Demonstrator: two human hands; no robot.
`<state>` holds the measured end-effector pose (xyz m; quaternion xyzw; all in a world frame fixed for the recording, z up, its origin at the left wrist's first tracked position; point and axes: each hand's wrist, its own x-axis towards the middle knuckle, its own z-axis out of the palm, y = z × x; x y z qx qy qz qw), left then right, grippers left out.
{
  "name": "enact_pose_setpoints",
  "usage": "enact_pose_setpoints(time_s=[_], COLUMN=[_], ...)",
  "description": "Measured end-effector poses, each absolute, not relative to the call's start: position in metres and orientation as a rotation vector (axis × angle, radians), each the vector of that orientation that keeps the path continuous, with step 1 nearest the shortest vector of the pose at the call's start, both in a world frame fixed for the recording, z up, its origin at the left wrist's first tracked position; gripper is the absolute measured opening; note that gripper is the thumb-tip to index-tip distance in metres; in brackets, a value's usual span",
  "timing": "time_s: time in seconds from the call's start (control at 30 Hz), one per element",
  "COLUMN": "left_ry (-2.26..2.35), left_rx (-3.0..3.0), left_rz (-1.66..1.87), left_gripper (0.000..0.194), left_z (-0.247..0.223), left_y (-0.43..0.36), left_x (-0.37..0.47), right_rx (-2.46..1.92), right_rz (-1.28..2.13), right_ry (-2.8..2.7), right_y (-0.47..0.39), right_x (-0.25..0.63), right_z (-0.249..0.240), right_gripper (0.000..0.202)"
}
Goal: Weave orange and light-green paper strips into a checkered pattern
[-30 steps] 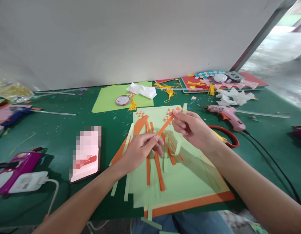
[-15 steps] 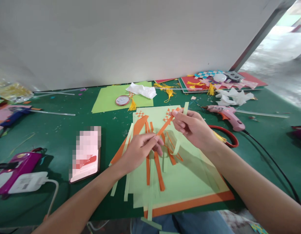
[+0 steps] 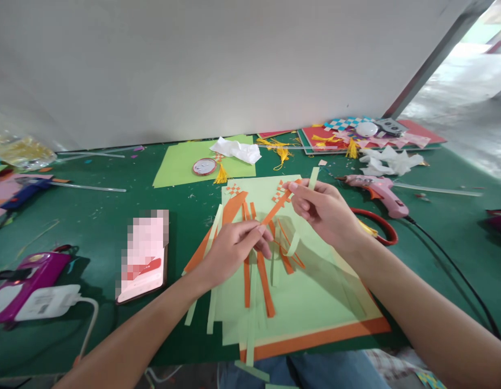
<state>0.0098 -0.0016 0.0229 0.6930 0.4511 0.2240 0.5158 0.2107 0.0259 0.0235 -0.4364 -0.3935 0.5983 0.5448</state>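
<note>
An orange paper strip (image 3: 275,209) is stretched on a slant between my hands. My left hand (image 3: 239,244) pinches its lower end, and my right hand (image 3: 325,210) has the upper end between thumb and fingertips. A pale green paper strip (image 3: 294,246) also passes through my right hand, with its curled end hanging below. Underneath lie pale green paper sheets (image 3: 311,302) with loose orange strips (image 3: 266,289) and green strips (image 3: 250,324) on them. Two small orange-and-white checkered woven pieces (image 3: 234,189) are at the sheets' far edge, one partly behind my right hand.
On the right lies a pink glue gun (image 3: 378,194) near a red ring-shaped roll (image 3: 390,233). A phone (image 3: 142,259) and a purple power strip (image 3: 39,275) are on the left. Yellow tassels (image 3: 282,156), crumpled tissue (image 3: 236,151) and a round tin (image 3: 204,166) sit toward the wall.
My right hand has shifted very slightly to the right, and the green strip in it has moved a little. My left hand and the orange strip look almost the same.
</note>
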Motion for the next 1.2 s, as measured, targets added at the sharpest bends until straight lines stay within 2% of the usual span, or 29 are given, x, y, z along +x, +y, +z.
enact_pose_setpoints(time_s=[0.23, 0.43, 1.2], left_ry=[1.09, 1.09, 1.072], left_rx=[1.674, 1.674, 1.659], left_rz=[0.55, 0.553, 0.532], left_gripper=[0.033, 0.034, 0.033], left_z=[0.0234, 0.0226, 0.0232], left_y=[-0.0017, -0.0015, -0.0014], left_x=[0.0105, 0.011, 0.0097], right_rx=[-1.035, -1.018, -0.997], right_rz=[1.418, 1.384, 1.359], right_ry=[-0.925, -0.891, -0.884], right_y=[0.0269, 0.0275, 0.0251], right_x=[0.2107, 0.212, 0.2107], right_z=[0.0237, 0.0224, 0.0232], right_gripper=[0.029, 0.012, 0.016])
